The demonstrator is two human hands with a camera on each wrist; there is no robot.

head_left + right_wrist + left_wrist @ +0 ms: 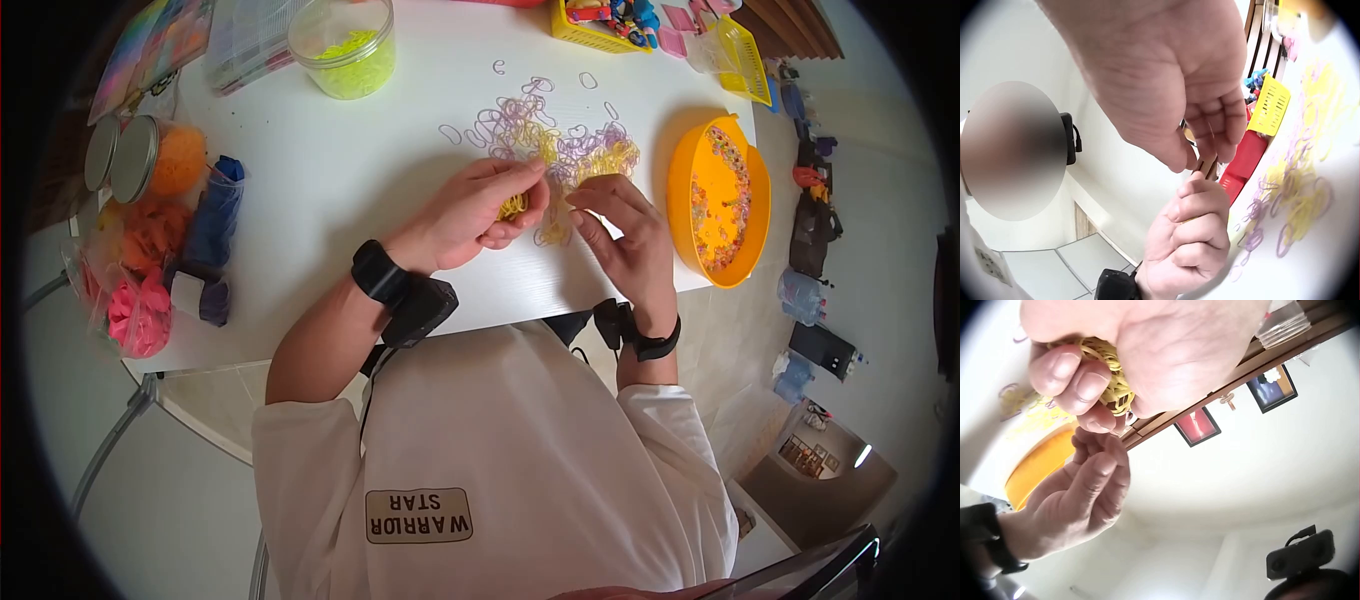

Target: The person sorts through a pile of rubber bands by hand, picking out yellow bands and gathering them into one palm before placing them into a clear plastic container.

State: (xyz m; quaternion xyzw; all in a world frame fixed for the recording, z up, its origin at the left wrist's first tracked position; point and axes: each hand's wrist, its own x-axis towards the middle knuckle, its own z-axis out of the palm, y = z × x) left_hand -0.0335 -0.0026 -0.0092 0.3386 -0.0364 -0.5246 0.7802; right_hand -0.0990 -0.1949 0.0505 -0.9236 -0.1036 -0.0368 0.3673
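My left hand [470, 212] is curled round a bunch of yellow rubber bands [1115, 384], which show between its fingers and palm. Close to its right, my right hand [630, 235] has its thumb and fingers loosely bent, with a gap at the tips and no band visible there. In the right wrist view its fingertips come right over the left fist [1194, 240]. Beyond both hands, loose purple rubber bands [490, 125] and yellow rubber bands [610, 158] lie mixed in a spread pile on the white table [300, 290].
An orange tray [680, 190] with small colourful beads stands at the right. A clear tub [345, 50] with neon-yellow pieces is at the back left. Jars and bags, including a dark blue bundle [213, 215], line the left edge. Yellow baskets [590, 38] stand at the back.
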